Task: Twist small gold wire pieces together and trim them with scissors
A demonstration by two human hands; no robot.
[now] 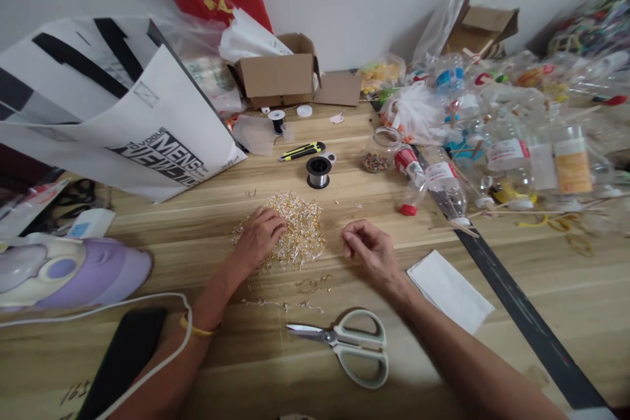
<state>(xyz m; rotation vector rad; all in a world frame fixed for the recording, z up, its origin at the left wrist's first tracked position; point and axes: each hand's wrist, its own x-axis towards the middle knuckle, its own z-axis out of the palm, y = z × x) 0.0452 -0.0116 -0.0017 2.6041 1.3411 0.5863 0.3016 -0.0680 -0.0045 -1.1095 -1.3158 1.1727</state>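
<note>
While the pile of small shiny pieces (301, 230) lies on the counter (246, 354), the left hand (260, 233) touches its left side, seemingly picking pieces out; its grip cannot be told. The right hand (371, 251) curls nearby, any pinch unclear. Separating one piece next calls for light fingertips.

A slim, gold-coloured bangle (201, 331) rings the left forearm (212, 300), between seven and eight o'clock. The right forearm (457, 351), between four and five o'clock, is bare, as are the left hand (260, 233) and right hand (371, 249).
</note>
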